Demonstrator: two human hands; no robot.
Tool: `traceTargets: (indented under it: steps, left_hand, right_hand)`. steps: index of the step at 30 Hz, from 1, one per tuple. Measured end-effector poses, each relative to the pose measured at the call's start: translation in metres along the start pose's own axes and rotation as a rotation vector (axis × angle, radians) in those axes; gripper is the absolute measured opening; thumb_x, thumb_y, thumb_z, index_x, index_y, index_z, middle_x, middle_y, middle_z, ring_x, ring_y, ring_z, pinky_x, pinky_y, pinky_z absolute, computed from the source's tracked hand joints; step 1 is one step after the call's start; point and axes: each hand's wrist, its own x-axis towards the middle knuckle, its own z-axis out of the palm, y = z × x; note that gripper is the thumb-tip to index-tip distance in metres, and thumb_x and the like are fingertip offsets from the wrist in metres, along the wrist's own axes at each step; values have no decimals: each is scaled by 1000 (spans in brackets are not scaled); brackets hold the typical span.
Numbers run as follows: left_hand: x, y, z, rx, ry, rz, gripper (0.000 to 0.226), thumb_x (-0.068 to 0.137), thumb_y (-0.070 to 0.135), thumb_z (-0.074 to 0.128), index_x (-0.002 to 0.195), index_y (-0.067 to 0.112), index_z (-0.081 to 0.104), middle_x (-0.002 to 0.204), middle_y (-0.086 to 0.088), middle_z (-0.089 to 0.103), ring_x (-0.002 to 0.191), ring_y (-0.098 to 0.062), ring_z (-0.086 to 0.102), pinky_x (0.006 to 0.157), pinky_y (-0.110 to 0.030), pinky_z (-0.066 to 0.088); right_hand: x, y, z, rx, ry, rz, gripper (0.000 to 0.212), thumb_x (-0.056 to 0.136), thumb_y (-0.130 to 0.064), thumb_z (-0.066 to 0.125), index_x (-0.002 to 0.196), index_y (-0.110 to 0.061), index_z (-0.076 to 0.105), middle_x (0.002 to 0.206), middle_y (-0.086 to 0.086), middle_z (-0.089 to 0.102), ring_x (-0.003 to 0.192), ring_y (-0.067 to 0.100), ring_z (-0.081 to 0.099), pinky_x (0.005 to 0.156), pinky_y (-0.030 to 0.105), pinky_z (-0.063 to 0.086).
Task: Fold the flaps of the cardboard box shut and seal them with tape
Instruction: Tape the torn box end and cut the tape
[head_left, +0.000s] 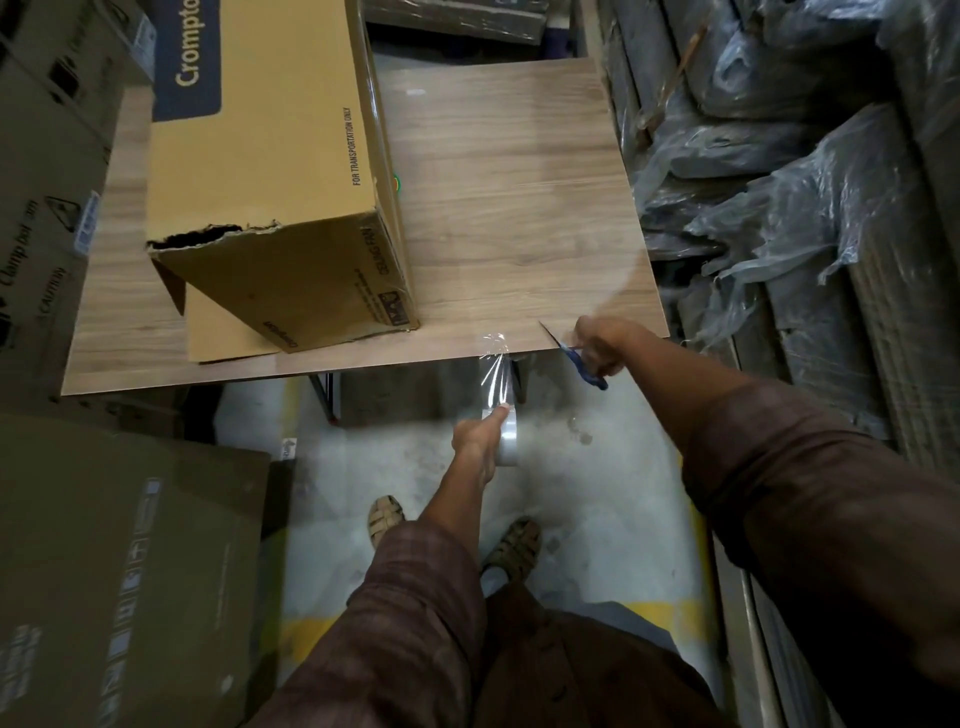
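A long brown cardboard box (270, 171) lies on the wooden table (519, 208), its near end facing me with one flap (228, 332) lying open on the table and a torn top edge. My left hand (475, 441) grips a roll of clear tape (506, 441) below the table's front edge. A strip of clear tape (496, 364) stretches from the roll up to the table edge. My right hand (605, 343) holds blue-handled scissors (576, 356) at the table's front right, blades pointing left toward the strip.
Stacked cardboard cartons (47, 156) stand to the left, and a dark carton (130, 561) sits low at my left. Plastic-wrapped bundles (805, 182) fill the right side. My sandalled feet (511, 551) stand on the grey floor with a yellow line.
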Motion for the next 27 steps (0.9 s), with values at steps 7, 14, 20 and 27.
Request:
traceTargets:
  steps: [7,14,20,27]
  left_hand:
    - [-9,-24,4,-16,-60,38,27,102,39,53,105,12,55,99,-3,58,84,-16,53,81,-31,41]
    - [-9,-1,3,2,109,53,31,85,31,70,89,0,68,81,-6,62,68,-24,60,57,-26,46]
    - [1,8,-5,45,149,70,31,78,29,74,62,7,60,67,-4,59,66,-25,59,63,-31,47]
    - [0,-6,3,-25,96,70,29,84,28,73,71,6,60,77,-6,58,62,-20,53,55,-26,41]
  right_hand:
    - [-9,42,6,-4,-446,-92,48,87,7,69,118,-29,60,119,14,71,105,26,66,75,25,52]
    - [-12,37,0,88,-457,-141,45,90,3,64,122,-28,64,105,4,76,98,22,71,92,34,39]
    - [-2,26,18,166,-480,-217,10,93,-13,69,102,-17,70,84,8,59,78,16,51,71,23,46]
    - [-1,13,21,191,-474,-187,14,92,-31,68,105,-30,73,80,-6,64,78,11,54,66,28,36]
